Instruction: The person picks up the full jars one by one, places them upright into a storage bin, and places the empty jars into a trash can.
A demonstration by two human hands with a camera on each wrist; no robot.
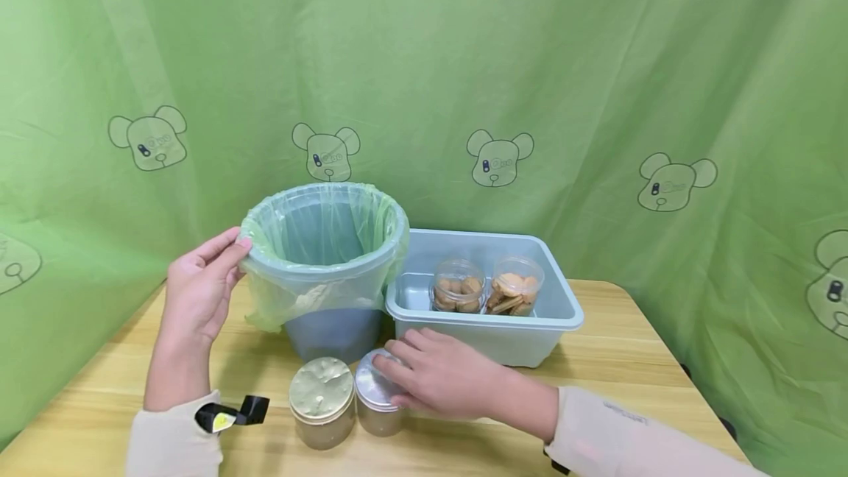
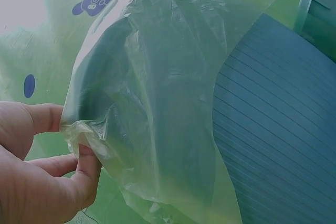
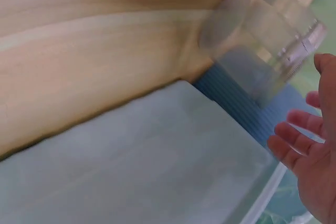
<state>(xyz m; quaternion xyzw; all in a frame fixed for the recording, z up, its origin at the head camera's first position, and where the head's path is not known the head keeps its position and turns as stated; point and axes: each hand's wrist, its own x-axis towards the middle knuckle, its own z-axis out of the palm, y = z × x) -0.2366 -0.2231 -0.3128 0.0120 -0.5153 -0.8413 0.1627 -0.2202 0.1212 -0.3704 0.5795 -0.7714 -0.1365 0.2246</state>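
A blue trash bin (image 1: pixel 341 333) lined with a thin green trash bag (image 2: pixel 173 93) stands on the table. At the bin's left rim my left hand (image 1: pixel 202 282) pinches the bag's folded-over edge between thumb and fingers. In front of the bin are two clear jars side by side, one with a crinkled gold top (image 1: pixel 322 386), the other with a silver top (image 1: pixel 372 381). My right hand (image 1: pixel 437 374) reaches over the silver-topped jar from the right, its fingers spread and loosely bent. In the right wrist view these fingers (image 3: pixel 294 140) show close beside the jar's top (image 3: pixel 302 51).
To the right of the bin sits a pale blue rectangular basin (image 1: pixel 490 322). It contains two clear jars, one of round brown pieces (image 1: pixel 458 297) and one of cookie-like pieces (image 1: pixel 513 293). A green printed curtain (image 1: pixel 424 57) hangs behind the wooden table (image 1: pixel 616 359).
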